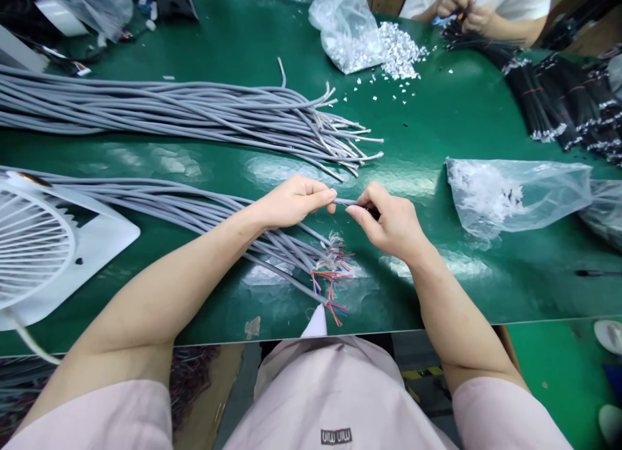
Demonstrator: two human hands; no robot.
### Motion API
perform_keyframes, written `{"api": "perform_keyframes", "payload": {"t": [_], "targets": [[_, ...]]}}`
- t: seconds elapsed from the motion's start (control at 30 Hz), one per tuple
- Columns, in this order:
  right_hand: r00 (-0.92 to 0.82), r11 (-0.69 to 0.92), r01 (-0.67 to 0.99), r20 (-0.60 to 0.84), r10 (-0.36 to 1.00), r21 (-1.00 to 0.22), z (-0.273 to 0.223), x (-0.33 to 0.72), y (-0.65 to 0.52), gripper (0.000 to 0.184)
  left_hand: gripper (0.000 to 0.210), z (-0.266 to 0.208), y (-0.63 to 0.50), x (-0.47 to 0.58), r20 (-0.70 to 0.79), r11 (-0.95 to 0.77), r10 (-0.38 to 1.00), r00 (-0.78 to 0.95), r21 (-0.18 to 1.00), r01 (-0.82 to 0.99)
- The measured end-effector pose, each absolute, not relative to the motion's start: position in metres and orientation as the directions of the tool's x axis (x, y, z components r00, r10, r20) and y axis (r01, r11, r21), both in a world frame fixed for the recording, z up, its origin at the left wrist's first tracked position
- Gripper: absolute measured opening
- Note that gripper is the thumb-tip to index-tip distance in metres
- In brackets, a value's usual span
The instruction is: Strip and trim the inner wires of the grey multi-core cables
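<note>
Between my two hands stretches the short end of a grey cable, above the green table. My left hand is closed in a pinch on this cable. Thumb and fingers of my right hand close on its other end, where something dark shows, mostly hidden by the fingers. Below my hands lies a bundle of grey cables, passing under my left forearm. Red, blue and green inner wires and frayed shielding stick out at its right end. Farther back lies a second grey bundle with pale, frayed ends.
A white fan lies at the left. Small silvery pieces spill from a clear bag. Another bag holds white bits. Black wire bundles lie at the right, near a co-worker's hands.
</note>
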State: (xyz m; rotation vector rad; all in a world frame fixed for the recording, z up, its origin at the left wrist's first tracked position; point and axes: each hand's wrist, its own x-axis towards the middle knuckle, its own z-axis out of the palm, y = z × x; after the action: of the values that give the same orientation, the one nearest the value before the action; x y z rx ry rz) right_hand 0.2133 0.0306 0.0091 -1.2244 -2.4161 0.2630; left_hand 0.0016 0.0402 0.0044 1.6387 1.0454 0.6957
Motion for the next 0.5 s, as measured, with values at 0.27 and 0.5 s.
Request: {"api": "perform_keyframes", "payload": {"t": [0.27,0.5], "targets": [[-0.549,0.621,0.752,0.312,0.776,-0.221,0.0145,0.2143,0.0265,0.028,0.045,0.0011,0.0430,0.0018,-0.060,-0.079,0.887,0.458,0.957,0.279],[-0.541,0.591,0.789,0.269,0.797,-0.166,0.0178,0.2135,0.0228,0.028,0.040,0.0039,0.0402,0.0038,-0.015,-0.161,0.900,0.435,0.917,0.364]]}}
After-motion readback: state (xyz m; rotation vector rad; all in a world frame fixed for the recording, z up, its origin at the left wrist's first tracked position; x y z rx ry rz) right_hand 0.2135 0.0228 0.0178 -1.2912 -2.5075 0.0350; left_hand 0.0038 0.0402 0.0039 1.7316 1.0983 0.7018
